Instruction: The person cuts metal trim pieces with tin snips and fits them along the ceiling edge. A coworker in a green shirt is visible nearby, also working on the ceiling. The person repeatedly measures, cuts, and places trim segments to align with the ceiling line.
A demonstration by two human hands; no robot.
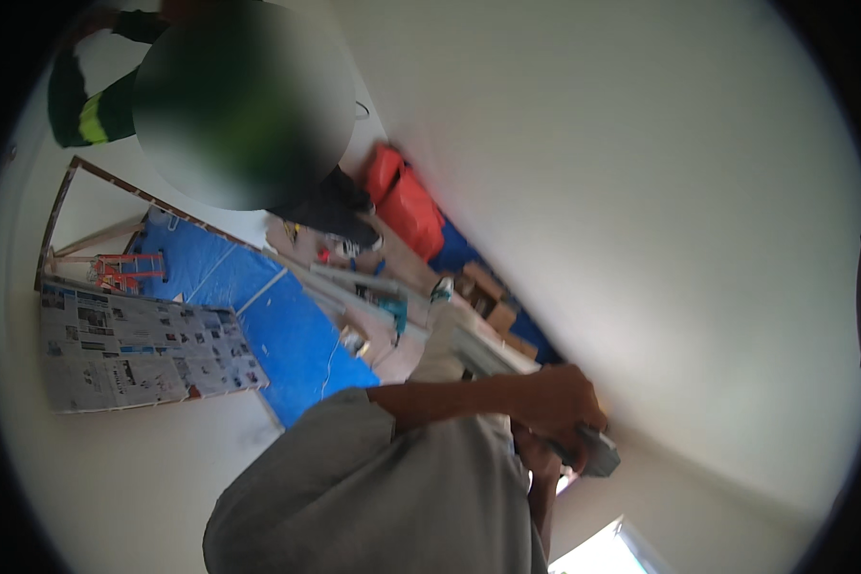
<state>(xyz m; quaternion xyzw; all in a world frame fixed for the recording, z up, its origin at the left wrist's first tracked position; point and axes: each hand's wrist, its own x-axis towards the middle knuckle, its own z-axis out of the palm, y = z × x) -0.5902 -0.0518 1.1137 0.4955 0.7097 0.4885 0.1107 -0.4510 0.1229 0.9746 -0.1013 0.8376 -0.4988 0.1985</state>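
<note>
My left forearm crosses the middle of the view from a grey sleeve. At its end my left hand point(560, 400) is closed, with fingers curled round a grey, blunt-ended object point(598, 453) whose kind I cannot make out. Just below it is my right hand point(539, 453), close to the same object. The left hand and shirt hide most of it, and its fingers do not show clearly. A pale grey metal profile point(488, 352) slants behind my left forearm; whether it joins the held object is hidden.
Another person in dark green workwear point(115, 107) stands at upper left, partly blurred. Blue sheeting point(297, 330) covers floor beyond a doorway with a newspaper-covered door point(143, 349). A red stepladder point(129, 271), teal drill point(392, 311), red bag point(407, 210) and cardboard boxes point(488, 297) lie about.
</note>
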